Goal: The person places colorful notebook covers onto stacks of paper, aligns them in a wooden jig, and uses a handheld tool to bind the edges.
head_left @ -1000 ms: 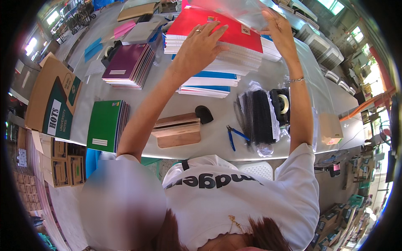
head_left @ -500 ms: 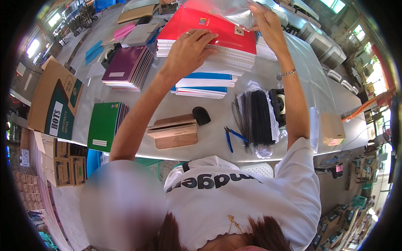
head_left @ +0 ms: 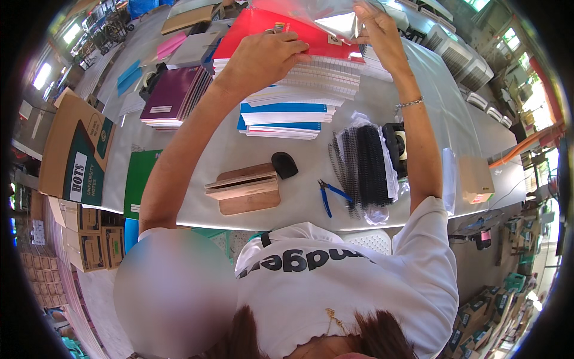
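Upper centre of the frame, the left hand [head_left: 263, 57] lies flat, fingers spread, on the red notebook [head_left: 263, 24] topping the stack [head_left: 317, 81]; further right, the right hand [head_left: 376, 30] pinches a clear plastic bag [head_left: 335, 15] above the worktop [head_left: 197, 155]

Bright daylight floods the scene; glare whitens the clear plastic sheet [head_left: 335, 21] by the hands. Shadows are soft. Fisheye bends the edges, and a black rim surrounds everything.
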